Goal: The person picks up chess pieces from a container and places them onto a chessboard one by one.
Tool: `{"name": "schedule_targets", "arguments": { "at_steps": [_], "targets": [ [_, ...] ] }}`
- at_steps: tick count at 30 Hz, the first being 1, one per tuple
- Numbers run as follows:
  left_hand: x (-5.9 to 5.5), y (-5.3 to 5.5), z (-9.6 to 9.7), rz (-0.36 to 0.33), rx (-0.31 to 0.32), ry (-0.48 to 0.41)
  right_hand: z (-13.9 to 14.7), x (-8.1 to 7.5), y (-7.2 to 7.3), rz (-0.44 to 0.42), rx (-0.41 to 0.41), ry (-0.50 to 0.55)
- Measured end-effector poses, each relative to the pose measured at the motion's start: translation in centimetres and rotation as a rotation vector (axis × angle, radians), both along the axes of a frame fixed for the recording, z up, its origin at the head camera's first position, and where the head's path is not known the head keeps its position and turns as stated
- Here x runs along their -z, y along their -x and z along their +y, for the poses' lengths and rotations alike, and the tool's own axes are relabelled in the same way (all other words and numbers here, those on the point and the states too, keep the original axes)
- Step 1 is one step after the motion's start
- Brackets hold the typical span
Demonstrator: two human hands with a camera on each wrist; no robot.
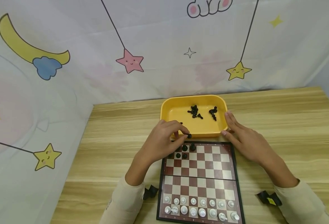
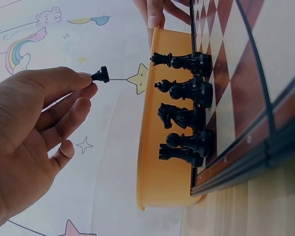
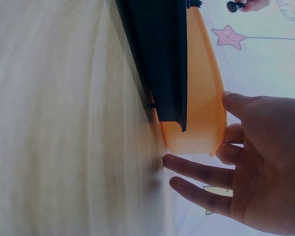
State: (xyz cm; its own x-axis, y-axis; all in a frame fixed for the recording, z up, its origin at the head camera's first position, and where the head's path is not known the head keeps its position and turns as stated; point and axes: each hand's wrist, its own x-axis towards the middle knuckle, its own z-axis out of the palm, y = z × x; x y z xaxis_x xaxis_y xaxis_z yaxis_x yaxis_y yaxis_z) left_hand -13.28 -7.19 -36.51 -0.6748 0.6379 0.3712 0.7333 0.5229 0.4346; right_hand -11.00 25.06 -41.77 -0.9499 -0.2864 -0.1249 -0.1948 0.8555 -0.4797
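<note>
My left hand (image 1: 164,140) pinches a small black chess piece (image 2: 102,74) between thumb and fingertips, above the tray's near rim; the fingers hide its top. My right hand (image 1: 247,141) rests at the near right corner of the yellow tray (image 1: 178,109), thumb on the front and fingers along the side. Several loose black pieces (image 1: 193,111) lie inside the tray. Just in front of it is the chessboard (image 1: 212,166). At its far left stand black pieces, including a knight (image 2: 173,117) and a rook (image 2: 179,153). Two rows of white pieces (image 1: 193,212) stand at the near end.
Wood-grain tabletop (image 1: 114,140) surrounds the board and tray. A printed cloth (image 1: 159,40) hangs right behind the tray. Dark strap-like objects sit by each forearm, one on the left (image 1: 152,191) and one on the right (image 1: 268,198).
</note>
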Motion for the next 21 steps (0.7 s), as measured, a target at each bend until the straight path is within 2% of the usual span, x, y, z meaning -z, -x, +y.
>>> {"name": "schedule_targets", "arguments": {
  "at_steps": [5,11,15,21],
  "targets": [
    [-0.27,-0.39,0.11,-0.029,0.043,0.007,0.00,0.05,0.01,-0.007,-0.003,0.003],
    [-0.45,-0.77,0.31,-0.063,0.071,0.078,0.04,0.15,0.01,-0.003,-0.004,0.005],
    [-0.47,-0.99,0.48,-0.115,0.088,0.124,0.03,0.17,0.04,-0.004,-0.010,0.012],
    [-0.27,-1.05,0.87,-0.158,0.144,0.169,0.06,0.05,0.06,0.001,-0.007,0.006]
  ]
}}
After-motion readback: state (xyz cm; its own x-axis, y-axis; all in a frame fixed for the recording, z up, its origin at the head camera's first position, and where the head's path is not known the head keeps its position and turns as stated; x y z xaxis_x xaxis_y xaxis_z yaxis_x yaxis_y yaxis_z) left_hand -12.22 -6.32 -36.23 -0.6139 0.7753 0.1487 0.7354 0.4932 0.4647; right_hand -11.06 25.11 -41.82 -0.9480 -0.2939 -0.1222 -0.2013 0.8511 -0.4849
